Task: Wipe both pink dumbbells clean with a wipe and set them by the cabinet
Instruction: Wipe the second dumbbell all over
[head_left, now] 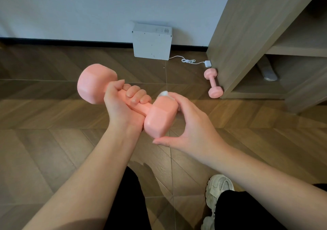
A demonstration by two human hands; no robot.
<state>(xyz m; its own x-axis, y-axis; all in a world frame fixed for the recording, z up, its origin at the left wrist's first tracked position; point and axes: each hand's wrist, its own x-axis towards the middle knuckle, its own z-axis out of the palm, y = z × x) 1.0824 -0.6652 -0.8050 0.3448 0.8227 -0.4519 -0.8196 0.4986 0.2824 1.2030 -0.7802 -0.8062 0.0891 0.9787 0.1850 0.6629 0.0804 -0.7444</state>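
Both hands work on one pink dumbbell [159, 118], held above the wooden floor [53, 141]. The left hand [122, 102] is wrapped round its handle, and the right hand [189, 123] cups the near head, fingers pressing a white wipe [163, 93] onto it. The second pink dumbbell [213, 82] lies on the floor, touching the cabinet [247, 35] side. Printing on the white box [152, 43] by the wall is too small to read.

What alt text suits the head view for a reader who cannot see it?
The left hand grips a pink dumbbell by its handle while the right hand holds a white wipe against its end; a second dumbbell lies beside the cabinet.
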